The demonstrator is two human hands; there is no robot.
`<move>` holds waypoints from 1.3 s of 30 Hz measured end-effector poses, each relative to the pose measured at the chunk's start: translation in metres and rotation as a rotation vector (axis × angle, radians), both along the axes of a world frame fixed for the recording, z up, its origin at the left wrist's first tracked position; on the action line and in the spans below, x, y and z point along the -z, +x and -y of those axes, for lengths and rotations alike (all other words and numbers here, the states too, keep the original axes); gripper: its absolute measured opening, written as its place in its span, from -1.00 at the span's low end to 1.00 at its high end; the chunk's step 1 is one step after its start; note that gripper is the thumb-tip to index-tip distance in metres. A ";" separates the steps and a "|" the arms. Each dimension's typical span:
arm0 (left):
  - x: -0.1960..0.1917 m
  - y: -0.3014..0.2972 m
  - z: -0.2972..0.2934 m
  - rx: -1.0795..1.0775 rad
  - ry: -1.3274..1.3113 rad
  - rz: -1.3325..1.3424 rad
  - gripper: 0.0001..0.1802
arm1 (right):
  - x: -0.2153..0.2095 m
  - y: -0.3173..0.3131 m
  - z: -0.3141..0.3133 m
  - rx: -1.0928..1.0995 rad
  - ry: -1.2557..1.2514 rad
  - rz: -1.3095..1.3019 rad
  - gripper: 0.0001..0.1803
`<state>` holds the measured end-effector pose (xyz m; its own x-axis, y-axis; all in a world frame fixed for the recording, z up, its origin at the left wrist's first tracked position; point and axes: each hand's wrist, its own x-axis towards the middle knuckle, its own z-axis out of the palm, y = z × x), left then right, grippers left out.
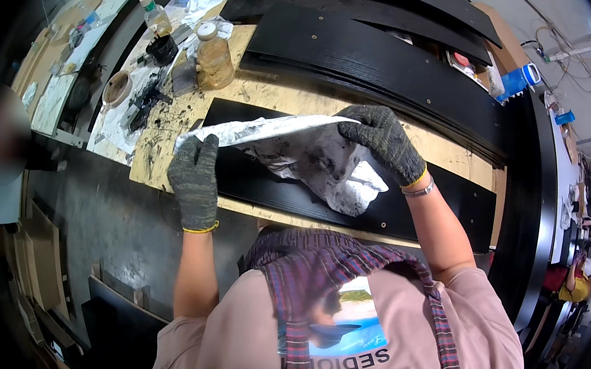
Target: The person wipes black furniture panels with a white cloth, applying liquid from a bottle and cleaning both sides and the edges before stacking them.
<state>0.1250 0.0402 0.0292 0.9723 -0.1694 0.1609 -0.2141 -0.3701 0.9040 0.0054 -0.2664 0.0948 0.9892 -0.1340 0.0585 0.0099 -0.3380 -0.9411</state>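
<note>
A white rag [306, 151], smudged with black, is stretched between my two gloved hands. My left hand [193, 173], in a dark grey knit glove, is closed on its left end. The right hand [384, 140], gloved the same way, pinches the other end. Most of the cloth sags in loose folds on the right side. Below it lies a long black board [425, 204] with small holes, on a pale wooden worktop [154, 152]. The rag hides part of the board's middle.
Stacked black panels [369, 63] fill the worktop's far side. At far left stand a jar of brownish liquid [214, 60], a black-coated cup [162, 50], a round tub [117, 90] and a clear bottle [153, 17]. A person in yellow [574, 287] is at far right.
</note>
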 end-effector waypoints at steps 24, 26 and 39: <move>0.003 -0.034 -0.058 0.049 -0.622 -0.555 -0.60 | 0.077 0.276 -0.062 0.119 -0.514 0.206 -0.24; 0.007 -0.029 -0.073 0.054 -0.489 -0.498 -0.54 | 0.083 0.312 -0.073 0.086 -0.498 0.218 -0.24; 0.054 0.045 -0.054 0.230 -0.760 -0.511 -0.41 | -0.007 0.219 -0.115 -0.205 -0.581 0.199 -0.58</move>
